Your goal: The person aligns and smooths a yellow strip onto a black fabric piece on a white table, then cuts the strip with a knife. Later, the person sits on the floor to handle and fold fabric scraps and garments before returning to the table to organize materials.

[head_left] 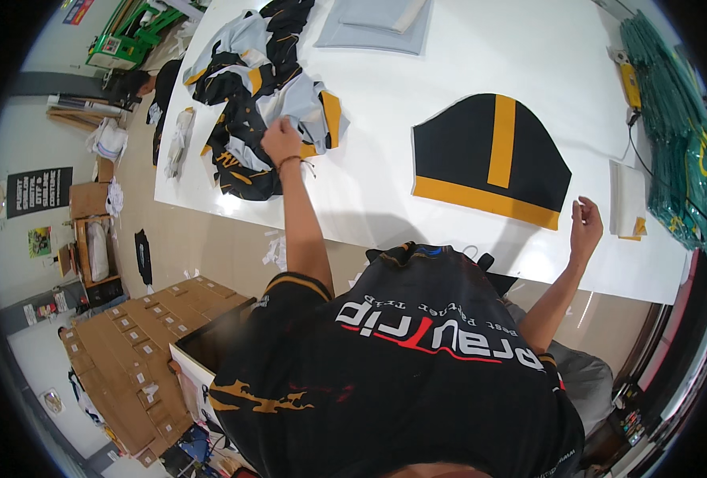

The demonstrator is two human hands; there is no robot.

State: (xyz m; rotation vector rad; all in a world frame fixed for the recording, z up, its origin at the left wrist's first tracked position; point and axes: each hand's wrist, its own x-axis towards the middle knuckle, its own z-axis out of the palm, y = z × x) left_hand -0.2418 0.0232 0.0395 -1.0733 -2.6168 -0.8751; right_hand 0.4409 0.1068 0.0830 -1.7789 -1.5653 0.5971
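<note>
A heap of cut fabric pieces [242,119] in black, grey and mustard lies crumpled on the left of the white table. My left hand [282,143] is at its right side, fingers closed in a pinch on a piece of it. Flat at the middle right lies a black sleeve panel [457,151], rounded along its far side, with a mustard stripe and a mustard band along its near edge. Just off the panel's near right corner, my right hand [587,229] hovers empty, its fingers loosely bent and apart.
Translucent grey sheets [369,32] lie at the table's far side. Green netted bundles [672,135] hang over the right edge, near a yellow tool [629,84] with a cord. A small white stack [628,199] lies nearby. Cardboard boxes [146,342] stand lower left; a person [162,95] bends beyond the table.
</note>
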